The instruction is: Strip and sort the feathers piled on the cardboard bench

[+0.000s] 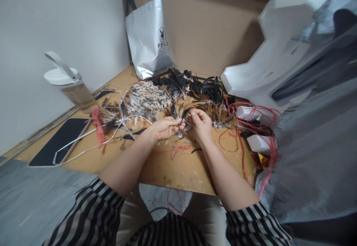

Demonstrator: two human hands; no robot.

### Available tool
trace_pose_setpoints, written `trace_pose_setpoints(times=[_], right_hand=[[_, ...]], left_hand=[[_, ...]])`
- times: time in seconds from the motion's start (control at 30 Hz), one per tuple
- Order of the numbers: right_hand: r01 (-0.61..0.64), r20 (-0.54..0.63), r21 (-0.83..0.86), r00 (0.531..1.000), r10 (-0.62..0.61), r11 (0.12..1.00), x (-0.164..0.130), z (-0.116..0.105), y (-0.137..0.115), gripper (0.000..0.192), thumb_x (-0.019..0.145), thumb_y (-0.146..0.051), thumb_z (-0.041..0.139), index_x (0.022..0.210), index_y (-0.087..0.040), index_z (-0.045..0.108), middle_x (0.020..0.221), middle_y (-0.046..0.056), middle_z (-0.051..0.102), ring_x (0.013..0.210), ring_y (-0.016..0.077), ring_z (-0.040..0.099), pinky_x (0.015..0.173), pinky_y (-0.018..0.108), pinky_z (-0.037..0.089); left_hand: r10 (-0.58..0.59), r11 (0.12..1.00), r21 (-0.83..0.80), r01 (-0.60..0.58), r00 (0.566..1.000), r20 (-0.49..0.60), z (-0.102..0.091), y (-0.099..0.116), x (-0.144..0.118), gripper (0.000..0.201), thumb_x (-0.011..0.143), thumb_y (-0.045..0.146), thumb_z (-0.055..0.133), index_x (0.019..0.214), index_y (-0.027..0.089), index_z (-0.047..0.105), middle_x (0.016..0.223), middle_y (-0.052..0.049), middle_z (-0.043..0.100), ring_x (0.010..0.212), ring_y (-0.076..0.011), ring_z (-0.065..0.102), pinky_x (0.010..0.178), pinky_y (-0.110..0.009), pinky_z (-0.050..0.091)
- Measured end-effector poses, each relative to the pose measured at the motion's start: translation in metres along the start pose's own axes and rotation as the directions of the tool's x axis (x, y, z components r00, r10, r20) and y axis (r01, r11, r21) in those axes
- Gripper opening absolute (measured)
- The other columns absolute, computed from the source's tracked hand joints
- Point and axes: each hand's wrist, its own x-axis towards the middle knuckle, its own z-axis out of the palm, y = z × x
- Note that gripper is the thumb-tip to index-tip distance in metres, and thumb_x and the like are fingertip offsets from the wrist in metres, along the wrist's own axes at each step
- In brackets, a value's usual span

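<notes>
My left hand (pixel 166 127) and my right hand (pixel 201 124) meet over the middle of a brown table (pixel 178 168), both pinching a small bunch of brown and black feathers (pixel 182 121). Behind the hands lies a long heap of feathers: speckled grey-white ones (pixel 146 98) at the left, black ones (pixel 192 84) at the back, orange-brown ones (pixel 216 114) at the right. Red string (pixel 232 140) loops on the table right of my right hand. My forearms are bare, with striped sleeves at the elbows.
A clear bottle with a white lid (pixel 69 84) stands at the left, next to a black tablet (pixel 60 140) and white cords (pixel 83 138). A silver paper bag (pixel 149 39) leans at the back. White foam blocks (pixel 267 67) and grey plastic sheeting (pixel 312 156) crowd the right.
</notes>
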Motion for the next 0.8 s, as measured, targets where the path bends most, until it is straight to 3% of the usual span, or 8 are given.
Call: trace_pose_setpoints(times=[0.13, 0.33, 0.57, 0.8], right_hand=[[-0.125, -0.001, 0.196, 0.992, 0.128, 0.973, -0.0003, 0.0002, -0.0014, 0.019, 0.067, -0.033, 0.064, 0.075, -0.017, 0.057, 0.064, -0.003, 0.054, 0.05, 0.0069, 0.044, 0.048, 0.02, 0.034], [-0.074, 0.058, 0.15, 0.996, 0.066, 0.986, -0.0026, -0.0004, -0.0061, 0.018, 0.069, -0.033, 0.063, 0.075, -0.018, 0.057, 0.072, 0.0, 0.062, 0.055, 0.0085, 0.052, 0.05, 0.021, 0.04], [-0.027, 0.046, 0.15, 0.999, 0.021, 0.988, -0.0045, 0.0013, -0.0062, 0.017, 0.071, -0.033, 0.062, 0.074, -0.018, 0.055, 0.083, 0.003, 0.065, 0.063, 0.0106, 0.059, 0.051, 0.021, 0.043], [-0.006, 0.125, 0.196, 0.992, -0.019, 0.981, -0.0063, 0.0038, -0.0074, 0.015, 0.075, -0.031, 0.059, 0.076, -0.019, 0.052, 0.084, 0.004, 0.065, 0.072, 0.0137, 0.063, 0.058, 0.024, 0.048]], left_hand=[[0.084, 0.996, 0.026, -0.082, 0.991, -0.104, -0.0009, 0.0001, 0.0043, 0.011, 0.078, 0.006, 0.052, 0.077, 0.004, 0.063, 0.065, -0.008, 0.064, 0.056, -0.0073, 0.061, 0.051, -0.01, 0.049], [0.259, 0.959, 0.185, -0.215, 0.928, -0.266, 0.0035, -0.0022, 0.0067, 0.007, 0.072, 0.009, 0.061, 0.069, 0.003, 0.059, 0.061, -0.009, 0.064, 0.051, -0.0079, 0.06, 0.049, -0.013, 0.048], [0.32, 0.937, 0.24, -0.253, 0.899, -0.299, 0.0034, -0.0022, 0.0069, 0.013, 0.071, 0.014, 0.064, 0.065, 0.005, 0.057, 0.058, -0.007, 0.063, 0.05, -0.0071, 0.059, 0.049, -0.014, 0.045], [0.329, 0.91, 0.352, -0.217, 0.896, -0.298, 0.0069, -0.0038, 0.0061, 0.014, 0.07, 0.017, 0.065, 0.064, 0.006, 0.059, 0.059, -0.008, 0.064, 0.05, -0.0084, 0.059, 0.05, -0.016, 0.046]])
